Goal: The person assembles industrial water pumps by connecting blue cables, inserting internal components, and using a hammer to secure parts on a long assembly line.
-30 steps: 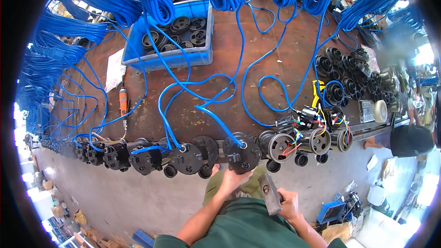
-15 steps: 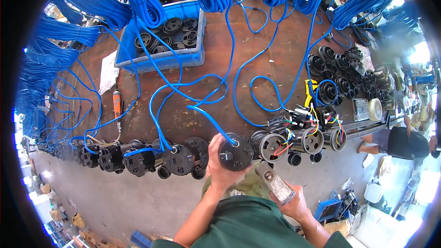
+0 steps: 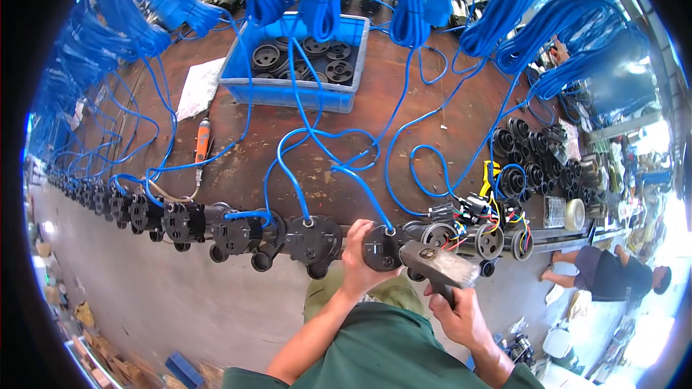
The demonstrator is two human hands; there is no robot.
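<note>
Gripping one hammer (image 3: 441,266) in right hand (image 3: 461,315), clasping one cap (image 3: 380,246) with left hand (image 3: 358,271), at left's two o'clock and right's ten, one crate (image 3: 288,95) at left's eleven

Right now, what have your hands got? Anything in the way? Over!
Left hand holding black cap. Right hand gripping hammer, its head at the cap's right side, contact unclear. Blue cable close, at cap's top edge.

Blue cables (image 3: 369,195) obstruct the bare bench (image 3: 234,191) beyond the black cap (image 3: 379,250).
</note>
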